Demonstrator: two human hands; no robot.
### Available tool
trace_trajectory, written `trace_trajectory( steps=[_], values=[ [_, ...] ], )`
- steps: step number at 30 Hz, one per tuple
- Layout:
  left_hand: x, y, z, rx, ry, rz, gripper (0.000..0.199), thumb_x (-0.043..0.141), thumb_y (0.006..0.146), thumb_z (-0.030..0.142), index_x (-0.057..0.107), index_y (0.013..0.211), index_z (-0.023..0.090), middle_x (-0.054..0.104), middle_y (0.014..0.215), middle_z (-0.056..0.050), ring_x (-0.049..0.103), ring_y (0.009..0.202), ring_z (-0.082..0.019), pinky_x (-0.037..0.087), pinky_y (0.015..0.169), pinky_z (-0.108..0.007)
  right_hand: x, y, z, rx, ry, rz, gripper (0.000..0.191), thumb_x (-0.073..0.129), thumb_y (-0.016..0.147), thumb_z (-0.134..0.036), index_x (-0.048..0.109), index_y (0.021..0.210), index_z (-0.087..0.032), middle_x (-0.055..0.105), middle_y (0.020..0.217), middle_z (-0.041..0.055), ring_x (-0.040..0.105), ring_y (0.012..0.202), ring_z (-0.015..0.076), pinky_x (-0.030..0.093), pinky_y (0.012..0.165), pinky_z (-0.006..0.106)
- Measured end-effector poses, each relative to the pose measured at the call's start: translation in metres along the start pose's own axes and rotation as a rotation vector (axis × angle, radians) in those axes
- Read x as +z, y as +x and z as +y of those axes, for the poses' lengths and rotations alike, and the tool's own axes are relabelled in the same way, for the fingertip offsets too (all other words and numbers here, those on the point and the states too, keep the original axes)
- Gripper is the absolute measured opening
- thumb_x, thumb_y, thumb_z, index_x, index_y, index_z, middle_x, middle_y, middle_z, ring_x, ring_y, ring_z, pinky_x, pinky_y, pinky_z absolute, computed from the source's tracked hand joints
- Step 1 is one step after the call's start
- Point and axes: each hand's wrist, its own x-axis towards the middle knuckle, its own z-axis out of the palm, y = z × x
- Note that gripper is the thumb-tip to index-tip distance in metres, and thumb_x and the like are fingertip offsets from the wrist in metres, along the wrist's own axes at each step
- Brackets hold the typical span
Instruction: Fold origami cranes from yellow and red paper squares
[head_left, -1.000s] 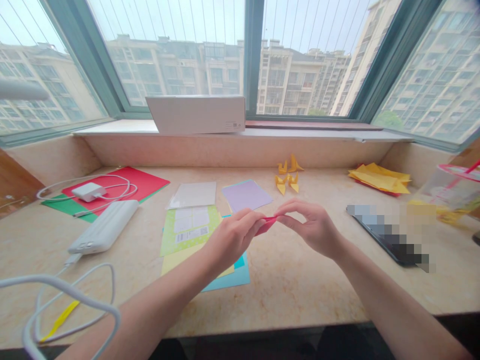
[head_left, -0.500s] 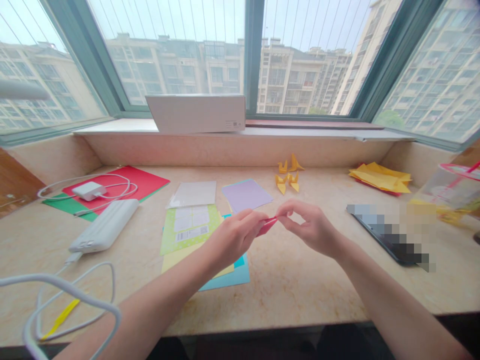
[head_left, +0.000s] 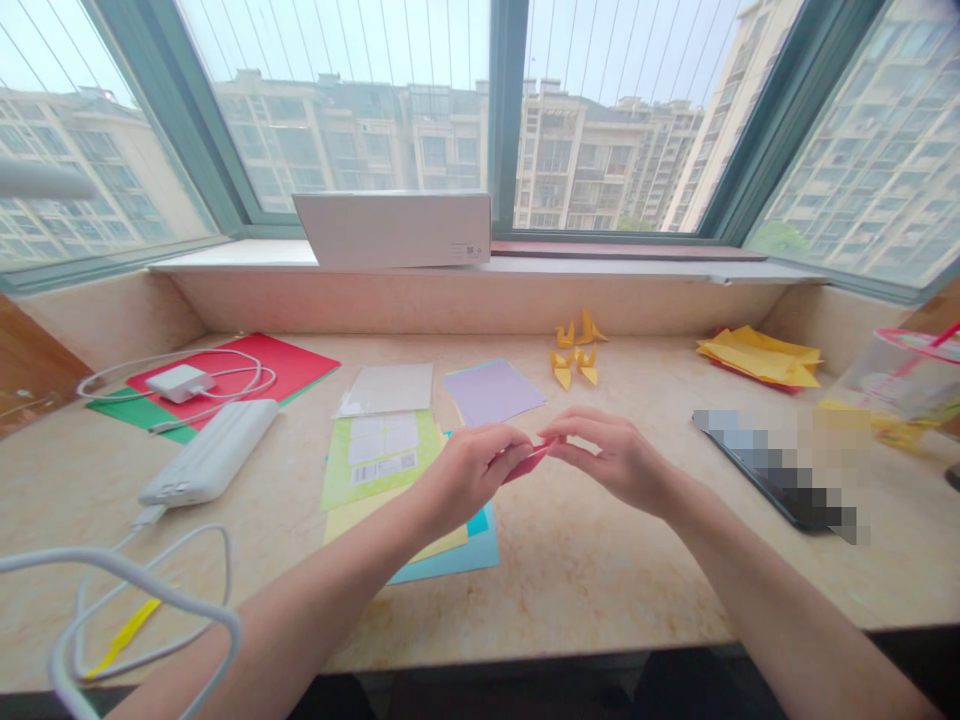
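Note:
A small folded piece of red paper point(head_left: 527, 464) is held up above the counter, between my two hands. My left hand point(head_left: 480, 462) is closed around its left part, thumb and fingers pinching it. At its right tip, the fingers and thumb of my right hand point(head_left: 607, 455) pinch the paper. Parts of the paper are hidden behind the fingers. Beyond my hands, several folded yellow paper cranes point(head_left: 576, 362) stand near the back wall. A lilac paper square point(head_left: 495, 392) lies just behind my left hand.
Light green packaging point(head_left: 375, 470) and blue sheets point(head_left: 450, 560) lie under my left forearm. Left are a white power bank point(head_left: 214, 455), cables and red paper point(head_left: 300, 365). Right are a phone point(head_left: 765, 470), yellow papers point(head_left: 761, 355) and a plastic cup point(head_left: 900, 375). A white box point(head_left: 394, 230) stands on the sill.
My right hand has shifted slightly left, its fingers now nearer my left hand. The red paper has moved a little left and lower, and less of it shows.

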Motion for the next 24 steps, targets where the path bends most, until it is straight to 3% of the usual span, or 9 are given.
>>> trace_trajectory(
  steps=[7, 12, 17, 24],
  values=[
    [-0.002, 0.000, -0.001, -0.002, 0.008, -0.078, 0.029, 0.049, 0.100, 0.024, 0.070, 0.083, 0.015, 0.067, 0.069, 0.000, 0.059, 0.063, -0.011, 0.046, 0.064, -0.022, 0.000, 0.000, -0.003, -0.011, 0.031, -0.007, 0.014, 0.061, 0.095, -0.026, 0.075, 0.095, -0.022, 0.075, 0.087, 0.0055, 0.069, 0.082, 0.0195, 0.054, 0.075, 0.033],
    [-0.001, -0.001, -0.003, -0.003, 0.017, -0.112, 0.027, 0.048, 0.101, 0.026, 0.069, 0.088, 0.016, 0.068, 0.072, 0.000, 0.061, 0.065, -0.011, 0.046, 0.063, -0.021, -0.003, 0.001, -0.009, 0.138, 0.131, -0.021, 0.016, 0.062, 0.094, -0.028, 0.075, 0.088, -0.020, 0.075, 0.082, 0.0042, 0.068, 0.074, 0.0175, 0.054, 0.068, 0.030],
    [-0.007, -0.003, 0.000, 0.156, 0.190, -0.096, 0.023, 0.047, 0.102, 0.028, 0.066, 0.096, 0.016, 0.068, 0.083, -0.004, 0.063, 0.071, -0.012, 0.047, 0.064, -0.022, -0.006, 0.000, -0.009, 0.255, 0.158, -0.056, 0.016, 0.063, 0.093, -0.031, 0.075, 0.090, -0.020, 0.076, 0.083, 0.0033, 0.067, 0.074, 0.0174, 0.052, 0.062, 0.027],
    [-0.013, -0.003, 0.001, 0.323, 0.485, -0.098, 0.026, 0.046, 0.103, 0.030, 0.065, 0.091, 0.017, 0.063, 0.075, 0.000, 0.056, 0.060, -0.009, 0.038, 0.055, -0.021, -0.007, 0.000, -0.009, 0.296, 0.154, -0.131, 0.014, 0.063, 0.093, -0.028, 0.076, 0.092, -0.022, 0.076, 0.085, 0.0018, 0.066, 0.073, 0.0157, 0.051, 0.061, 0.026]
  ],
)
